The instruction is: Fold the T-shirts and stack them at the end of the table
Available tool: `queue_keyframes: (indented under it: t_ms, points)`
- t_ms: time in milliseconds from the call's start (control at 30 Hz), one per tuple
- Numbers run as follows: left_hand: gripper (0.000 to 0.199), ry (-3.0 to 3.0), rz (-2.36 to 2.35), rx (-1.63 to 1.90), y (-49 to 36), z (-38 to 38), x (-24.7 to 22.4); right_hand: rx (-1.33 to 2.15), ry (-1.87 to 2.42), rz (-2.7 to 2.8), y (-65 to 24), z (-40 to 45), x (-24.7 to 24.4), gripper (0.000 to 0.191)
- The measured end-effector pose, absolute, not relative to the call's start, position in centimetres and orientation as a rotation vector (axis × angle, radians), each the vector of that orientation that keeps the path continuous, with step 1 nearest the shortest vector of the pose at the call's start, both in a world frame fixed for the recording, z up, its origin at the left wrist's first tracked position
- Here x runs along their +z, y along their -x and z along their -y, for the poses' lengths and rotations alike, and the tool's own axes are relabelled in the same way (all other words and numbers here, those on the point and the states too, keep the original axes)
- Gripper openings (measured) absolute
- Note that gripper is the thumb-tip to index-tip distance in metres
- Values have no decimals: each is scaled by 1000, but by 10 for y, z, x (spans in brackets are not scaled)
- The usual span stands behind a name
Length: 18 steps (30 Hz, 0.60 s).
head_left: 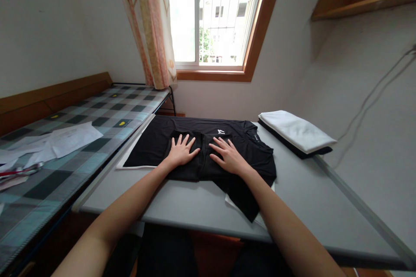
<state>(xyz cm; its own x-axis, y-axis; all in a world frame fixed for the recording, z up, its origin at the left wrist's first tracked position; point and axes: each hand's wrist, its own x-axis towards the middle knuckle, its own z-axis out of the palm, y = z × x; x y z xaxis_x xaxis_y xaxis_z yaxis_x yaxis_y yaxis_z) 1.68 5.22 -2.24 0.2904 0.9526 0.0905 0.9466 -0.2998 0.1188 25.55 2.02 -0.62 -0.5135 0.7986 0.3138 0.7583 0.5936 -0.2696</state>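
A black T-shirt (149,138) with a small white print lies spread on the grey table, its neckline toward the right. One part of it is folded over across the middle, and a sleeve hangs out toward the front edge. My left hand (182,150) rests flat on the black cloth, fingers spread. My right hand (228,154) lies flat on the folded part as well, fingers apart. Something white shows from beneath the shirt along its left and front edges; I cannot make out what it is.
Folded white cloth (295,130) sits on folded black cloth (302,155) at the table's back right. The grey table (325,216) borders a bed with a checked cover (81,156), where papers (71,138) lie. A curtained window (221,17) is behind; a wooden shelf (367,6) hangs upper right.
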Motion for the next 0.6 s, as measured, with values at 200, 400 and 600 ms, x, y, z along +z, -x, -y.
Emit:
queue_keyframes:
  t_ms: [200,400,600]
  points:
    - [57,-2617,-1666,312,-21,-48,-20,196,1055,2546,-233,-6,-1,49]
    - [52,-2646,-1508,313,-29,-43,-21,307,1082,2552,-233,-7,-6,55]
    - [56,-2667,-1406,342,-27,-41,-16,403,1075,2524,-237,-10,-7,54]
